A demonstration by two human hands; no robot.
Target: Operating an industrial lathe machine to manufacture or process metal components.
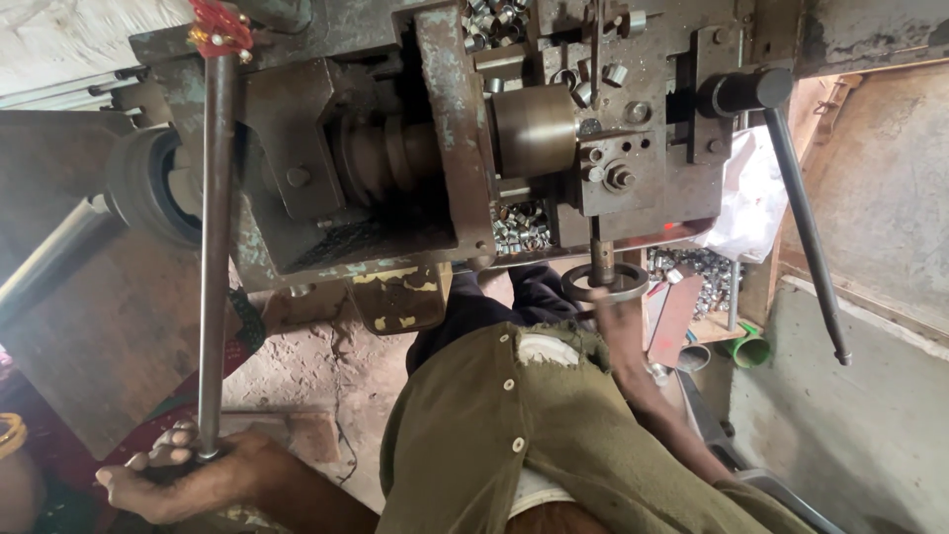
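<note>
Both hands on an old, worn metalworking machine, one on a long lever and one up at a handwheel.

The left hand (183, 475) is wrapped tight around the bottom end of the long steel lever (213, 257), which runs straight up to the machine's top corner. The right hand (618, 311) reaches to the small handwheel (604, 283) under the machine body (435, 148); it is blurred, so I cannot tell how far it is closed or whether it truly grips the wheel. Small metal rings (521, 227) lie heaped in the tray just beside the brass-coloured drum (534, 129). From here I would worry about the loose olive shirt (514, 435), so near the wheel and drum: it could catch. Rings could also spill off the tray.
</note>
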